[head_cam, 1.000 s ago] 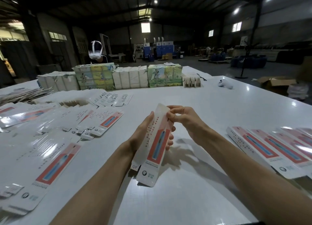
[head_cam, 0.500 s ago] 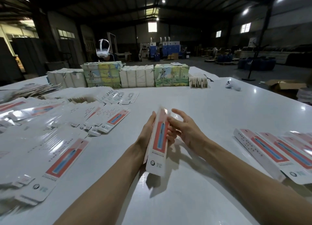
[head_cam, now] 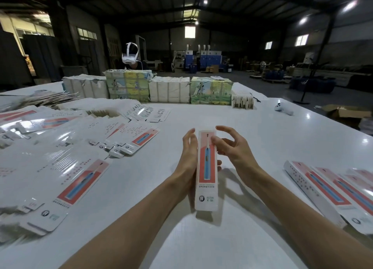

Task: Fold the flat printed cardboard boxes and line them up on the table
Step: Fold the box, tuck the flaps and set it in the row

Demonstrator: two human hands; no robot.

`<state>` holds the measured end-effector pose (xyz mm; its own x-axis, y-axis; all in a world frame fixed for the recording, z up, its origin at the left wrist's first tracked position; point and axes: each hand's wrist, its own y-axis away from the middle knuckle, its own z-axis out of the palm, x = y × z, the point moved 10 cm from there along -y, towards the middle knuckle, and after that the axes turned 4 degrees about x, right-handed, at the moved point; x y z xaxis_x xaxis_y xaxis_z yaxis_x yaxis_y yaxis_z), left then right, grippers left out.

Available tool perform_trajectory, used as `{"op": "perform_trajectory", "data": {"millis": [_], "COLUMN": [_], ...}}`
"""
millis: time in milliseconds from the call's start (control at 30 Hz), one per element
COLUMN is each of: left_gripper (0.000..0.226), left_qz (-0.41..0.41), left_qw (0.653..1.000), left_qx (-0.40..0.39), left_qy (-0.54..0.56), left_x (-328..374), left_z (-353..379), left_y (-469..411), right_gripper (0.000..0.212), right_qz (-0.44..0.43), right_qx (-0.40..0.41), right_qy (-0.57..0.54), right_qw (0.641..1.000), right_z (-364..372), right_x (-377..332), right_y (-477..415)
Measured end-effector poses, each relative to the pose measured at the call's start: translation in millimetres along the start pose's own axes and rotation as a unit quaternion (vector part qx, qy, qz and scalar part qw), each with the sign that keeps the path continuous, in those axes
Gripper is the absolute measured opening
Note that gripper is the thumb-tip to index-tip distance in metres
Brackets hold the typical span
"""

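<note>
- While the left hand (head_cam: 188, 157) grips the folded box (head_cam: 206, 167) from its 9 o'clock side, with fingertips showing past the opposite edge, the right hand (head_cam: 234, 149) sits relaxed at the box's 3 o'clock. Its fingers are loosely curved and hold nothing, and its thumb touches the box's upper right edge.
- Seen from the head camera, the folded box is at the middle of the tabletop (head_cam: 222, 117). It points lengthwise toward 12 o'clock with its red-and-blue printed face up. Its near end is lifted, with a shadow beneath it.
- At 9 o'clock, flat boxes (head_cam: 66, 180) lie in a wide overlapping spread, printed faces up.
- At 3 o'clock, a row of finished boxes (head_cam: 323, 188) lies side by side, each touching the next.
- At 12 o'clock, wrapped bundles (head_cam: 169, 89) stand in a line along the far edge. Behind them is a person (head_cam: 139, 65) wearing a white headset.
- Toward 1 o'clock, a white controller (head_cam: 282, 109) lies on the tabletop, well apart from both hands.
</note>
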<state>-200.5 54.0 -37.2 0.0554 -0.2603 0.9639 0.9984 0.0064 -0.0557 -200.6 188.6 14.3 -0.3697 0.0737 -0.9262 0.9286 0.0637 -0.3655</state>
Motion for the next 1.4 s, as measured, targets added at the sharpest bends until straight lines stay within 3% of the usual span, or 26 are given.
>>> {"op": "perform_trajectory", "data": {"millis": [100, 200, 267, 533, 667, 767, 900, 1100, 1233, 1333, 1400], "left_gripper": [0.053, 0.106, 0.121, 0.094, 0.091, 0.096, 0.093, 0.086, 0.084, 0.085, 0.087], "left_qz": [-0.024, -0.028, -0.02, 0.013, 0.027, 0.009, 0.004, -0.007, -0.009, 0.01, 0.022], "left_qw": [0.997, 0.993, 0.991, 0.986, 0.982, 0.986, 0.973, 0.968, 0.964, 0.962, 0.96], "left_qx": [-0.071, -0.113, -0.134, -0.084, -0.075, -0.09, -0.139, -0.15, -0.15, -0.149, -0.144], "left_qy": [0.004, -0.004, -0.012, -0.142, -0.17, -0.141, -0.185, -0.2, -0.221, -0.229, -0.24], "left_x": [-0.3, -4.2, -5.0, -2.1, 2.5, 1.6, -1.9, -11.1, -14.1, -9.7, -5.6], "left_z": [17.0, 26.4, 28.6, 12.6, 11.5, 12.2, 20.3, 23.5, 20.8, 21.9, 22.1], "left_y": [6.4, 5.2, 4.7, 6.0, 6.1, 9.0, 15.0, 14.5, 14.2, 14.5, 14.8], "right_gripper": [0.046, 0.046, 0.047, 0.025, 0.028, 0.038, 0.026, 0.01, 0.016, 0.023, 0.016], "right_qz": [-0.001, 0.009, 0.02, 0.039, 0.029, 0.029, 0.052, -0.03, -0.107, -0.118, -0.096], "right_qx": [0.003, 0.005, -0.007, -0.033, -0.055, 0.006, 0.087, 0.07, 0.05, 0.026, 0.011], "right_qy": [0.004, -0.015, -0.022, 0.026, 0.041, 0.017, 0.022, 0.07, 0.141, 0.108, 0.08], "right_qw": [1.0, 1.0, 1.0, 0.998, 0.997, 0.999, 0.995, 0.995, 0.983, 0.987, 0.992], "right_z": [-2.8, -6.0, -4.3, -1.4, 6.4, -1.8, -27.2, -36.6, -28.0, -25.0, -25.4], "right_x": [1.3, 2.8, 3.6, 13.5, 17.1, 18.8, 26.0, 15.0, -2.4, -7.7, -4.7], "right_y": [-0.5, -1.9, -1.4, -2.8, 0.5, -2.8, -12.3, -15.0, -12.8, -12.5, -14.7]}}
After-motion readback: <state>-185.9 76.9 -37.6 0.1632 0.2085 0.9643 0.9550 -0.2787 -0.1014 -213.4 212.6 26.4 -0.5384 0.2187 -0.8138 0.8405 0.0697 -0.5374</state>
